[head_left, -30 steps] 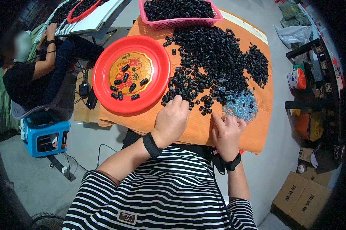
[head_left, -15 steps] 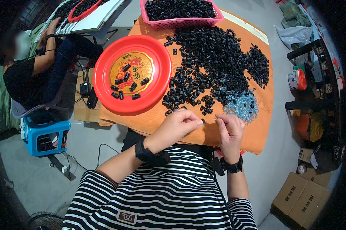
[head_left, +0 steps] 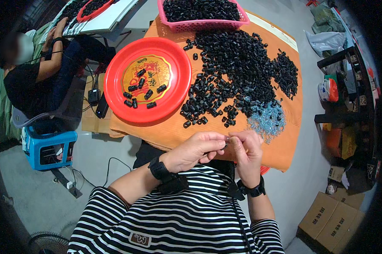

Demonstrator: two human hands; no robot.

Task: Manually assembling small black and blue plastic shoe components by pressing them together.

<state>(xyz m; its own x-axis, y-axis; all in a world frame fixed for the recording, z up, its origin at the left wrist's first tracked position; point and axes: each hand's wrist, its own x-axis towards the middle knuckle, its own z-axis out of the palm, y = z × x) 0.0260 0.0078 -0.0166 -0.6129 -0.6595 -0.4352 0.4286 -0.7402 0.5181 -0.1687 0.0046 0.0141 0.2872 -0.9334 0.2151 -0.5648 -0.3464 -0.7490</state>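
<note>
My left hand pinches a small black plastic part, mostly hidden by the fingers, over the table's near edge. Against its fingertips, my right hand is closed in a pinch too; what it holds is too small to make out. Beyond the hands lies a big heap of small black plastic parts. At the heap's near right corner is a pile of tiny shiny bluish, see-through-looking pieces. A red round plate to the left carries several black barrel-shaped pieces.
An orange cloth covers the table. At the far edge stands a pink basket full of black parts. Thinner black pieces lie at the right. Another person sits at a white table to the left. Cardboard boxes stand on the floor at right.
My hands were apart with a black part at the left fingertips. My right hand has moved left and nearer, and the fingertips of both hands now meet.
</note>
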